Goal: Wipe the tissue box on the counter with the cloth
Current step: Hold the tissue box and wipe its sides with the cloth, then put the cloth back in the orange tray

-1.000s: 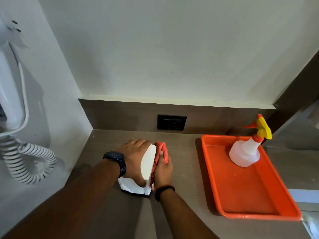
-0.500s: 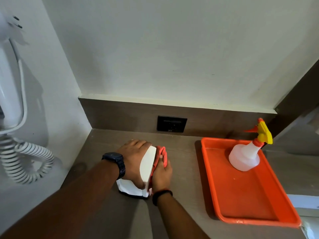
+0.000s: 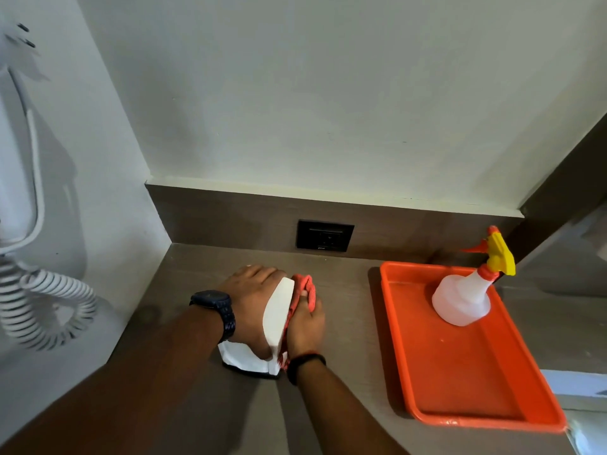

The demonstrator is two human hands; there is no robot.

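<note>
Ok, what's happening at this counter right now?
A person is wiping a white tissue box on the counter. The left hand steadies the box while the right hand presses a red cloth against its right side. A spray bottle stands untouched in the orange tray to the right.

Looks like a hotel room or a hotel bathroom nook. On the left wall, a white wall-mounted hair dryer (image 3: 14,165) with a coiled cord (image 3: 46,303), typical for guest rooms. A brown wood-look counter (image 3: 345,323) in a corner, with a matching backsplash and a black power socket (image 3: 325,235) in it. Plain pale walls above. An orange tray (image 3: 460,372) with a spray bottle (image 3: 466,297), as for housekeeping.
</note>
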